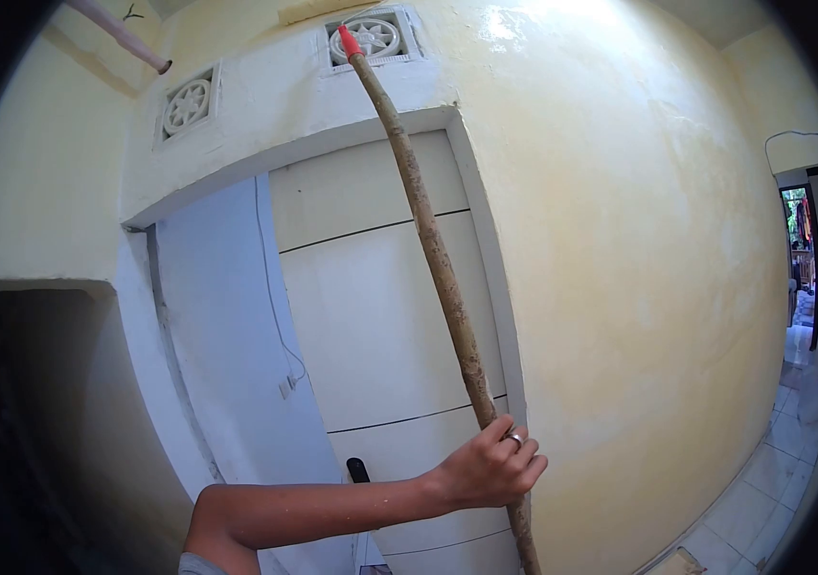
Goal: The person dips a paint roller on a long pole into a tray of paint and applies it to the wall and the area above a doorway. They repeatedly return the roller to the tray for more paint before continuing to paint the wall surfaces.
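A long wooden pole [443,278] runs slantwise from the bottom edge up to the wall above the doorway. My left hand [493,467], with a ring on one finger, is wrapped round the lower part of the pole. The bare forearm reaches in from the lower left. At its upper end the pole has a red tip [350,44], which overlaps a white star-patterned vent block [380,40] in this view. The pole's lower end runs out of the frame. My right hand is out of view.
Behind the pole is a pale door panel [380,316] in a white frame. A second vent block [187,107] is to the left. A pipe [122,36] juts in at the upper left. At right, a tiled floor [763,479] leads to an open doorway [800,254].
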Available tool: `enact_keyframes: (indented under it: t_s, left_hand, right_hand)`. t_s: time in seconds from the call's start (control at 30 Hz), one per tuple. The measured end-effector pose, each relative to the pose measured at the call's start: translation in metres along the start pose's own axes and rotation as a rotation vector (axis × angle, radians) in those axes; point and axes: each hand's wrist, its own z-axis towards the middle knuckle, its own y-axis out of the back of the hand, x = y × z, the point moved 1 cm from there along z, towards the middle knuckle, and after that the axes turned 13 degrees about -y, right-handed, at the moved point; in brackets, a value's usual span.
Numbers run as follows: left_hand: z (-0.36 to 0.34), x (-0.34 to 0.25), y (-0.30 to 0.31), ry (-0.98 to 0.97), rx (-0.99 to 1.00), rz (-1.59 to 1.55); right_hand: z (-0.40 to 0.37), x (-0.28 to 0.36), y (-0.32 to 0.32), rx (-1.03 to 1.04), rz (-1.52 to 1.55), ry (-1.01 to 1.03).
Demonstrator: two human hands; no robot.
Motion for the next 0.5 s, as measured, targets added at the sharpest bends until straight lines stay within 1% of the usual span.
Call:
enact_keyframes:
  t_s: [0.07,0.13,0.2,0.23,0.27,0.3,0.37,0.5]
  left_hand:
    - [-0.006,0.008,0.003,-0.005,0.007,-0.001]
    - [-0.007,0.031,0.007,-0.018,-0.02,0.042]
    - [-0.003,0.057,0.02,0.023,0.003,0.042]
    - [-0.001,0.073,0.026,0.039,0.053,0.038]
    - [0.0,0.087,0.031,0.056,0.103,0.031]
    - [0.0,0.101,0.034,0.057,0.104,0.036]
    - [0.001,0.128,0.04,0.082,0.172,0.067]
    - [0.009,0.179,0.058,0.101,0.204,0.051]
  right_hand:
    - [0.008,-0.003,-0.006,0.014,0.019,-0.006]
    - [0.021,-0.004,-0.015,0.037,0.033,0.002]
    - [0.036,-0.001,-0.022,0.075,0.048,0.017]
    - [0.044,0.004,-0.029,0.093,0.052,0.026]
    - [0.054,0.011,-0.036,0.114,0.066,0.036]
    - [0.061,0.024,-0.054,0.09,0.054,0.043]
    - [0.077,0.052,-0.09,0.015,0.019,0.062]
    - [0.105,0.088,-0.132,0.074,-0.01,0.115]
